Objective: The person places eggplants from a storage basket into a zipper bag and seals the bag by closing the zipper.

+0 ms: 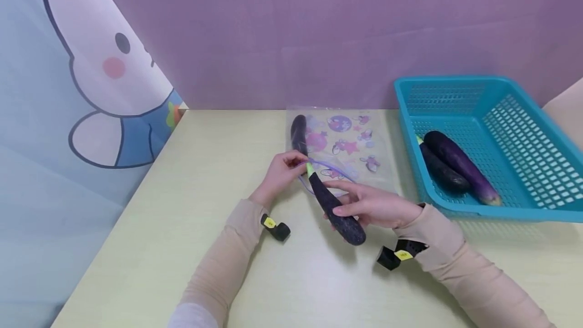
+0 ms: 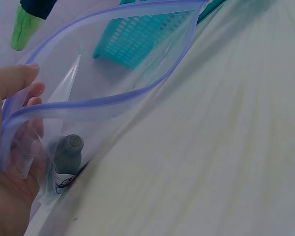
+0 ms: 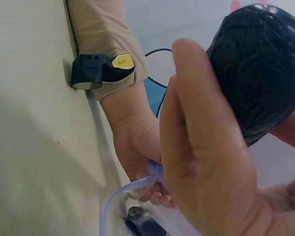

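Note:
My left hand (image 1: 283,172) pinches the purple-edged rim of a clear printed zip bag (image 1: 380,140) at its left corner. The bag lies flat on the table with its mouth parted, as the left wrist view shows at its purple zip strip (image 2: 108,101). Inside it, along the left side, rests one eggplant (image 1: 298,133). My right hand (image 1: 371,204) grips a second dark eggplant (image 1: 337,211) between thumb and fingers. This eggplant slants over the table, its green stem end (image 2: 25,29) right at the bag's mouth, close to my left fingers.
At the right stands a turquoise mesh basket (image 1: 455,81) holding two more eggplants (image 1: 462,163) against its left side. A purple cloth (image 1: 273,39) hangs behind the table (image 1: 182,176), and a cartoon-printed curtain (image 1: 36,191) hangs on the left.

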Tool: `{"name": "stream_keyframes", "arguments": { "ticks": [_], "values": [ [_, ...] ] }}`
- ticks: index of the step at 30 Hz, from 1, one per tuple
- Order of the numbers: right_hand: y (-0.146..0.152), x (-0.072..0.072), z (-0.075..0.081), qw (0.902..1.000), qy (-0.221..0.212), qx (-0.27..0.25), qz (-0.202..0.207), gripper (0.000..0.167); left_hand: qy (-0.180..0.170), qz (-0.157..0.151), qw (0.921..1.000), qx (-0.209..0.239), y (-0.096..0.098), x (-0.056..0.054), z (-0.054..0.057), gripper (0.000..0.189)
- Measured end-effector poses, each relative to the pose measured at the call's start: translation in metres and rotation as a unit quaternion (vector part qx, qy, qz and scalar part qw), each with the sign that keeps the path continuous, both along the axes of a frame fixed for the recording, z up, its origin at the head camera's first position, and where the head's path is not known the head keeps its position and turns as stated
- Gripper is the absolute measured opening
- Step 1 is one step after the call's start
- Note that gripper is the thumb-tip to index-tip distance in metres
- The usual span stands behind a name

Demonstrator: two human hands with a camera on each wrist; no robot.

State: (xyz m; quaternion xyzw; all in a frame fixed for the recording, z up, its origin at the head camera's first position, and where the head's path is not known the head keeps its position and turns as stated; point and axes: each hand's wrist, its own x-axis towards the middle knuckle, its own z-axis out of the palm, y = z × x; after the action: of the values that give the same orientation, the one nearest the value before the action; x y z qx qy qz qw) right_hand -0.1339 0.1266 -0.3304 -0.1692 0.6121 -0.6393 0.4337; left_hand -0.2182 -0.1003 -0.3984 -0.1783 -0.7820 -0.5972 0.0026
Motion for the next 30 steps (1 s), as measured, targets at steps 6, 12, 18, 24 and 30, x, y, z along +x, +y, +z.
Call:
{"name": "stream_keyframes", "arguments": {
  "ticks": [6, 12, 18, 24, 30],
  "values": [
    [-0.002, -0.001, -0.005, 0.9998, -0.008, 0.018, 0.001, 0.08, 0.012, -0.013, 0.9998, 0.007, 0.0, -0.001, -0.001, 0.012],
    [-0.002, -0.003, -0.009, 0.9995, -0.006, 0.029, -0.003, 0.078, 0.013, -0.015, 0.9997, 0.011, 0.0, -0.001, -0.001, 0.012],
    [-0.001, -0.005, -0.01, 0.9995, -0.004, 0.032, -0.005, 0.075, 0.008, -0.01, 0.9999, 0.009, -0.001, -0.001, -0.002, 0.013],
    [-0.002, -0.005, -0.011, 0.9994, 0.001, 0.034, -0.009, 0.076, 0.009, -0.008, 0.9997, 0.02, -0.001, -0.001, -0.003, 0.012],
    [-0.003, -0.007, -0.011, 0.9989, -0.001, 0.044, -0.017, 0.075, 0.011, -0.008, 0.9996, 0.025, -0.002, -0.001, -0.003, 0.012]
  ]
}}
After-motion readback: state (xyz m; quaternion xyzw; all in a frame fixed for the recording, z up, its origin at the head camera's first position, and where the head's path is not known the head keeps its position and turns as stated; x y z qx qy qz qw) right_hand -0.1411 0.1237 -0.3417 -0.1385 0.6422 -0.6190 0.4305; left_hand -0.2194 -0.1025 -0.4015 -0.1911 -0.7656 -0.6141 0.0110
